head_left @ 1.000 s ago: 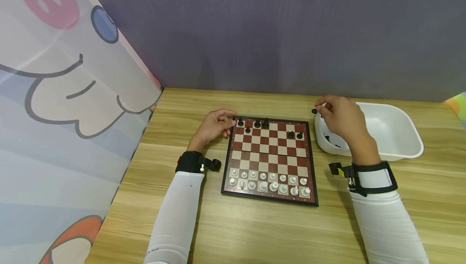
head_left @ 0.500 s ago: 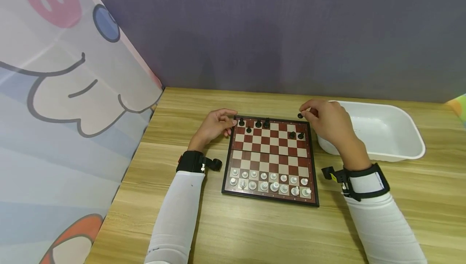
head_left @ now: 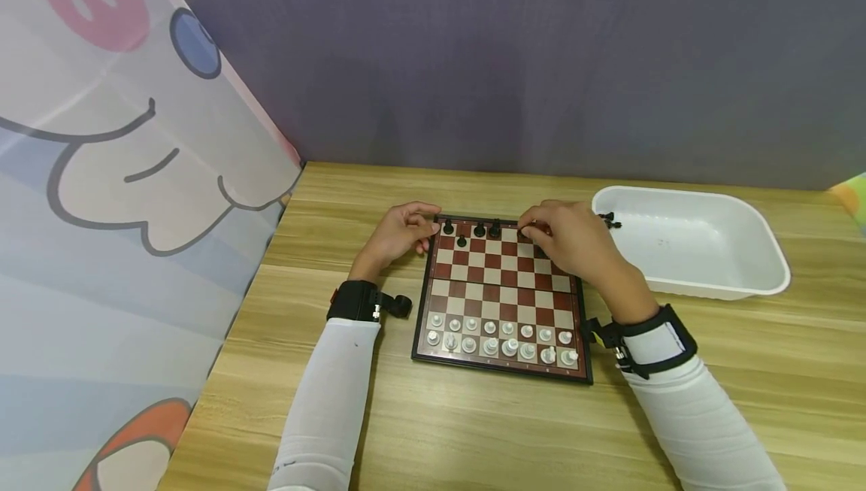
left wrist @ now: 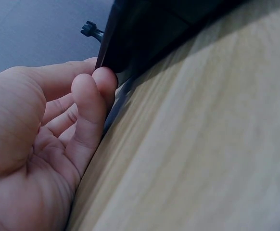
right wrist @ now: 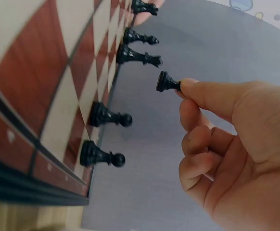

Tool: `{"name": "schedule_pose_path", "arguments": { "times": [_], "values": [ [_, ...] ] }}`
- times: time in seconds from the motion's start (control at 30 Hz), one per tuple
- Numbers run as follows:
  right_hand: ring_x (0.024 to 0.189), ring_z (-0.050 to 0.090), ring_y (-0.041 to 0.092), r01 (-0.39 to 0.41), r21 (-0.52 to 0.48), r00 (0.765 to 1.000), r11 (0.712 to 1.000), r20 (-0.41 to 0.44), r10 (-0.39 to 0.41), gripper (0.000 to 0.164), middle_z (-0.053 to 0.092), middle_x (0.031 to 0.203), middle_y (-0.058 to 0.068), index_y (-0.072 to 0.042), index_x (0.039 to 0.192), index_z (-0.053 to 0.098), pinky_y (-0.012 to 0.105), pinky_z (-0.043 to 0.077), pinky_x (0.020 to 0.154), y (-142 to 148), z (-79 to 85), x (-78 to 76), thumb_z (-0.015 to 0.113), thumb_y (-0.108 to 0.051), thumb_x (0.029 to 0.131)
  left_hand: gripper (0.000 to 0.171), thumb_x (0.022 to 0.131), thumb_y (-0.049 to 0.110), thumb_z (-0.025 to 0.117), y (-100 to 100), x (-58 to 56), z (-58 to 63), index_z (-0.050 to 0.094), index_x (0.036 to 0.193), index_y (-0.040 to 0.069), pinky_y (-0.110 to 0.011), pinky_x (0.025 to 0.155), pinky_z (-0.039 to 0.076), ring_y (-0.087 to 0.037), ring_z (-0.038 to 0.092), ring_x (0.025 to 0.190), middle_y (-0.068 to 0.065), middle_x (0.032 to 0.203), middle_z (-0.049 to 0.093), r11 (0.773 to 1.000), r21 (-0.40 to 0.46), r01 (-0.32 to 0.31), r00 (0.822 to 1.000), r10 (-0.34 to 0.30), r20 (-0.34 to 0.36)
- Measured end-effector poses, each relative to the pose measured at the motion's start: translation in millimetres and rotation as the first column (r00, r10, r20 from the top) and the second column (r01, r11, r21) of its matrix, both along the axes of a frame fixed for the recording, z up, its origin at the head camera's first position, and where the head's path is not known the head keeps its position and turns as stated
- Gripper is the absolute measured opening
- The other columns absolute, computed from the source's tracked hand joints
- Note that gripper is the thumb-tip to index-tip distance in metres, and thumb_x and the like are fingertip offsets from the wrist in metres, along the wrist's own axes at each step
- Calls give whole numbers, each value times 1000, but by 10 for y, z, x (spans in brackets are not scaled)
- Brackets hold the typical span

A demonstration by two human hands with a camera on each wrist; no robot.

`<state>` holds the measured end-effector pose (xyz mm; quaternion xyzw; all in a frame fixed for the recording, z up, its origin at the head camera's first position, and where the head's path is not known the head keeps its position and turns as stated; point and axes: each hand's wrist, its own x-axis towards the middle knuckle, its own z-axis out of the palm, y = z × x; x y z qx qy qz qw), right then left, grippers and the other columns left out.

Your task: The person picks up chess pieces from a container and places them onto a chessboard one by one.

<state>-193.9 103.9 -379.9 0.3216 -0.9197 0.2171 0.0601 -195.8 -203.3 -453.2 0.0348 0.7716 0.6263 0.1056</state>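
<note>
A red and white chessboard [head_left: 509,278] lies on the table. My left hand [head_left: 401,235] holds its far left corner, thumb at the edge; a black rook [left wrist: 92,30] stands at that corner. My right hand [head_left: 573,239] pinches a black chess piece [right wrist: 168,82] between thumb and finger, its base apart from the board in the right wrist view. Its top is hidden by the fingertips, so its kind is unclear. Several black pieces stand on the far rows, including a tall crowned piece [right wrist: 139,55] and a pawn [right wrist: 108,115]. White pieces [head_left: 507,337] fill the two near rows.
To the right of the board stands a white plastic tub [head_left: 710,280], with a few black pieces [head_left: 610,220] at its left end. A grey wall [head_left: 514,62] rises behind the table, and a cartoon-printed panel [head_left: 101,250] borders its left side.
My right hand has carried the black piece leftward from the tub's left rim to above the board's far row. The left hand has stayed at the board's corner.
</note>
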Motion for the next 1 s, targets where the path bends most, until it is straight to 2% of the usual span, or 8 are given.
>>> {"name": "schedule_pose_path", "arguments": {
  "times": [0.3,0.53,1.0],
  "values": [
    [70,49,11,-58,38,998,998,-1,58,12,56,85,-9,-19,98,66,29,40,58,-99,-77,17,61,-21,87,37,84,19,65,-8,13,11,57,120,17,-42,60,50,-29,55,64,-17,87,57,1000,-13,-8,1000,8,-6],
    [77,51,15,-68,51,998,996,0,68,13,54,86,-9,-21,99,67,32,39,57,-123,-101,15,60,-22,88,36,84,19,65,-20,12,-3,57,120,16,-41,60,50,-29,55,64,-17,87,57,1000,-12,-10,1000,10,-6],
    [94,52,20,-90,86,995,992,50,86,13,58,94,-7,-22,99,67,34,43,65,-131,-108,7,60,-20,87,34,84,19,65,-18,34,18,58,117,19,-41,60,50,-28,55,64,-16,86,57,1000,-23,-22,1000,21,-6]
  ]
}}
